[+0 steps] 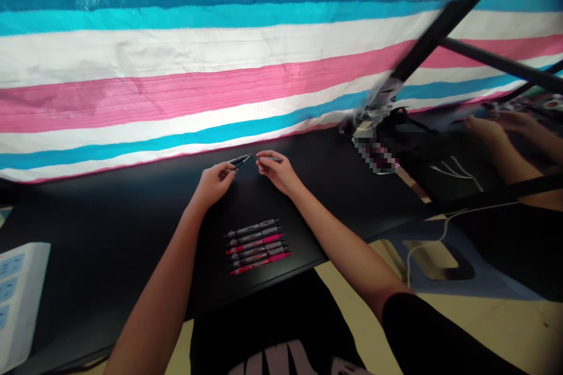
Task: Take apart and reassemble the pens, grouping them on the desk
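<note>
Several pens [257, 241] lie side by side on the black table [132, 234], grey-black ones and two with pink-red grips. Beyond them, my left hand [216, 183] pinches a dark pen part [241, 160] that points to the right; it looks like more than one thin piece. Just to its right, my right hand [276, 170] holds a small dark pen piece [273, 159] between thumb and fingers. A narrow gap separates the two hands, both raised near the table's far side.
A white power strip [26, 299] is at the left edge. Clear plastic wrapping [378, 106] lies by a dark metal post [422, 41] at the right. Beyond it show another person's hands [497, 129] and white cables [457, 170]. A striped sheet [176, 94] hangs behind.
</note>
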`<state>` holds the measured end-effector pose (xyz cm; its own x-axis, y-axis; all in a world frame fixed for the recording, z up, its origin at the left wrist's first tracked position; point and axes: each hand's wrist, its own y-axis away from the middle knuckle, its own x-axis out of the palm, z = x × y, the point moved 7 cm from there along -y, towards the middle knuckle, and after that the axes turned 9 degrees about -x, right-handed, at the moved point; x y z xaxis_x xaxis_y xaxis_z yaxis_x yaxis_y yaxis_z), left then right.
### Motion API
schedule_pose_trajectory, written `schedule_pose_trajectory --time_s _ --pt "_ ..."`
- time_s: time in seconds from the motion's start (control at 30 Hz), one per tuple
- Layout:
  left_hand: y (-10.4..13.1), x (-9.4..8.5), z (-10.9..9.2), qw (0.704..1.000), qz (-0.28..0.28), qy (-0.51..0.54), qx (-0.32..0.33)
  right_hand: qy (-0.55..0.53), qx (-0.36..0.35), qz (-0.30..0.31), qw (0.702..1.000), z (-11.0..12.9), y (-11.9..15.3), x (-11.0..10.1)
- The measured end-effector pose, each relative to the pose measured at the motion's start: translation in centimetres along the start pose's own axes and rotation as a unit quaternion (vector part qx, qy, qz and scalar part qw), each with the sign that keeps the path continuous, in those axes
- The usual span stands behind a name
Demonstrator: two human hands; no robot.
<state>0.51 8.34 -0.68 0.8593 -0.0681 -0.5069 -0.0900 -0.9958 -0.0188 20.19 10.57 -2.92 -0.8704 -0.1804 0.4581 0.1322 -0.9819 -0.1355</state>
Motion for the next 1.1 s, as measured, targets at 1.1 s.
schedule_pose_trajectory --time_s 1.1 --pt "0.7 -0.1 -1.4 0.997 -0.025 -0.028 0.066 -0.026 0.033 0.030 0.999 -0.9 0.4 0.6"
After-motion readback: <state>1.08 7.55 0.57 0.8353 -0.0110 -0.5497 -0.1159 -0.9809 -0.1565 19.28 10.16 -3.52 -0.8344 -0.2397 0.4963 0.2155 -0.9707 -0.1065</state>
